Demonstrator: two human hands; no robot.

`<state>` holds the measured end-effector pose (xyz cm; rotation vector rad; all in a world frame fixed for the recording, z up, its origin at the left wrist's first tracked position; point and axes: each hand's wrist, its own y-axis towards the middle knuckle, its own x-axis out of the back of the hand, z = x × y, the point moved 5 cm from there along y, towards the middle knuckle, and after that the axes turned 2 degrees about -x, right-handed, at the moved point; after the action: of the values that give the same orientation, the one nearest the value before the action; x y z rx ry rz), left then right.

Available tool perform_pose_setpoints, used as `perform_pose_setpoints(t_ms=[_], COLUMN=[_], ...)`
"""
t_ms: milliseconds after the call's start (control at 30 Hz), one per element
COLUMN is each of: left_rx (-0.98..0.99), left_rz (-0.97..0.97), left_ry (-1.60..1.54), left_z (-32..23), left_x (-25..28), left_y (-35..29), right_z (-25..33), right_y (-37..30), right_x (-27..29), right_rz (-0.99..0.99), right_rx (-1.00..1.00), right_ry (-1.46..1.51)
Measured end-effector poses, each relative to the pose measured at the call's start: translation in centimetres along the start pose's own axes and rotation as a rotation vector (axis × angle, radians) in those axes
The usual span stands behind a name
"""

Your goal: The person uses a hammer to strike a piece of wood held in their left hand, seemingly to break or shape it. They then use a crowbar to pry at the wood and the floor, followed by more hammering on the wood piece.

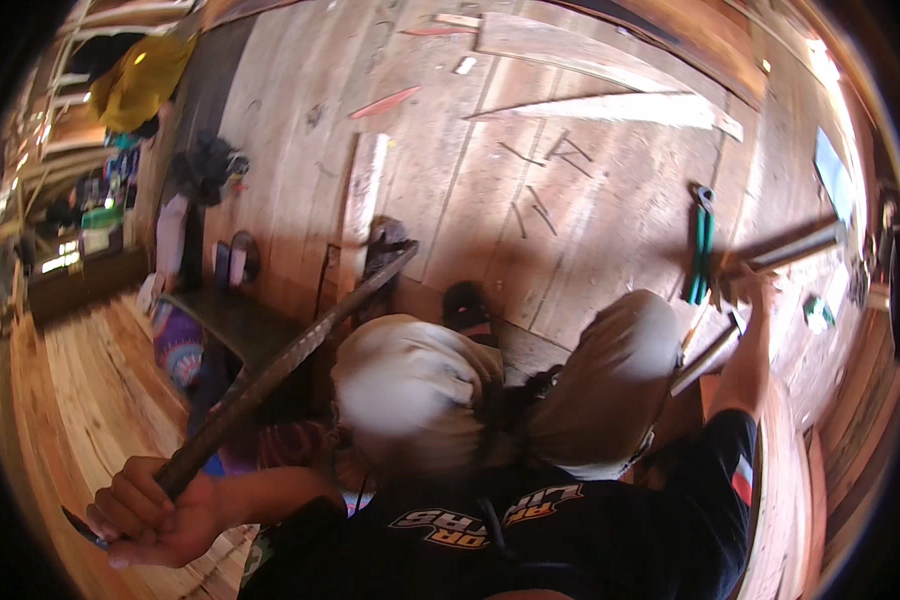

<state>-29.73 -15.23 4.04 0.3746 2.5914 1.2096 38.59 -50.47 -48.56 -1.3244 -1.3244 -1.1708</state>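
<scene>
My left hand (155, 512), at the lower left, is closed round a long dark metal bar (280, 365). The bar slants up and away past my left knee; a thin curved point shows beyond my fist, and its far end is bent. At the right, my right hand (753, 287) is low by the floor, against the near end of a straight grey-brown piece (795, 245). Blur hides whether its fingers grip that piece. Beside this hand lie pincers with green handles (703, 245) and a hammer (708, 355).
Several long nails (538, 208) lie scattered on the plank floor (420, 200). Beyond them are cut boards (580, 58) and a pointed wood offcut (610, 108). A narrow board (365, 200) stands ahead of my left knee (410, 385). Yellow cloth (142, 82) hangs at the far left.
</scene>
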Motion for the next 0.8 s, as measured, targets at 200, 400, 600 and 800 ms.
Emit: perform_pose_setpoints(t_ms=[200,400,600,800], left_rx=[-0.038,-0.043,-0.022,0.029], left_rz=[-0.037,-0.11,-0.257,-0.373], left_ry=[-0.088,-0.18,-0.07,0.107], left_z=[-0.8,-1.1,-0.3,1.6], left_x=[3.6,7.9,12.2,16.8], left_y=[-0.3,-0.4,0.3,2.0], right_z=[19.7,39.8,47.5,51.1], right_y=[-6.2,-26.0,-47.2,-57.2], right_x=[14.0,13.5,14.8,16.4], right_rz=[-0.271,0.0,0.367,0.323], right_rx=[0.867,1.607,1.786,2.186], right_ry=[0.376,0.501,0.238,0.074])
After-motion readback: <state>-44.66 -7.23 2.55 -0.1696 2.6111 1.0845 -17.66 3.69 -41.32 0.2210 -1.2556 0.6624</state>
